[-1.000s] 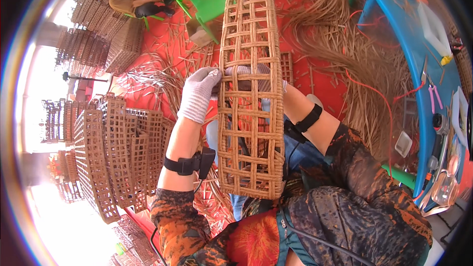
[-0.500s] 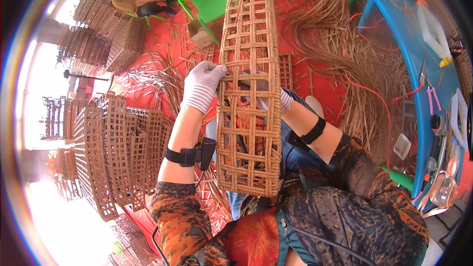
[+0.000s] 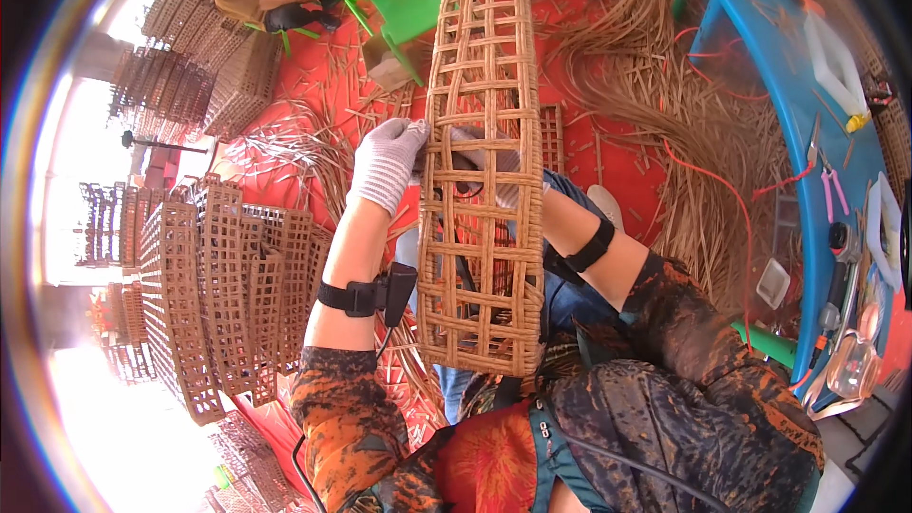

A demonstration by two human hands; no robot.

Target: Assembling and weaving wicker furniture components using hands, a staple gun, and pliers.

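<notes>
A long, narrow woven frame (image 3: 488,253), tan-brown and slightly glossy, runs down the centre of the view, above the wearer's lap and a red floor (image 3: 622,185). It looks like an open lattice: flat strands, laid in bundles, cross at right angles and leave rows of roughly square holes. Its near end, at the bottom, looks wider; the far end reaches toward the top edge. Thicker wrapped strands border it, and the right side shows some depth, with darker weave glimpsed behind the front face.

The left hand (image 3: 385,163), in a pale knitted glove, is at the frame's left edge, thumb and fingers drawn together on the rim; whether they also pinch a loose strand is too small to tell. The right hand (image 3: 505,161), gloved alike, is behind the front lattice and shows only in pieces through the holes, so its grip cannot be told.

Similar brown lattice panels (image 3: 204,313) stand stacked at left. Loose strips (image 3: 703,161) lie heaped at right, beside a blue table (image 3: 793,66).
</notes>
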